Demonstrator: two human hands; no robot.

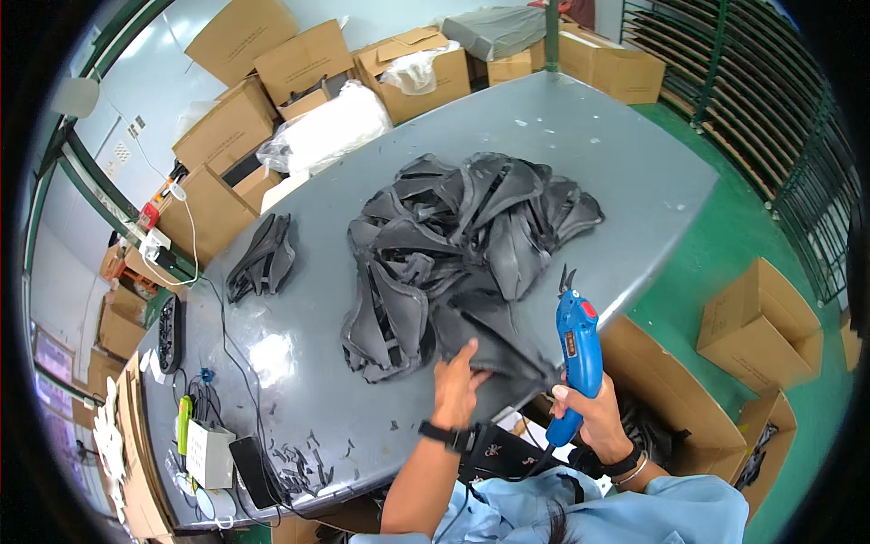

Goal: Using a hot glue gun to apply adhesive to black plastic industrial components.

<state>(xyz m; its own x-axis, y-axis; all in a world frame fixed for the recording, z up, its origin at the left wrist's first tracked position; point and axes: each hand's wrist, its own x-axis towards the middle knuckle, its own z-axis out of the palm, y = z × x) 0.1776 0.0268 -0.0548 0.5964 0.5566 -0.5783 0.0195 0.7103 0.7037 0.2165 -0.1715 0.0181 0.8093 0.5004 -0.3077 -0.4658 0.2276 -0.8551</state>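
Grey fabric piece (494, 349) lies at the desk's (625, 172) near edge, my left hand (459, 381) flat on it with fingers spread. My right hand (589, 408) is wrapped tight around the blue electric cutter (576, 349), blades up. I'd keep the cloth taut, fingers away from the blades. Behind sits the grey pile (462, 245); trimmings (304, 458) litter the near-left corner.

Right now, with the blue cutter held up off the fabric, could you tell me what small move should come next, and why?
Probably lower the blue electric cutter to the edge of the dark fabric piece. The right hand holds it upright, blades clear of the cloth, while the left hand already pins that piece flat on the grey table.
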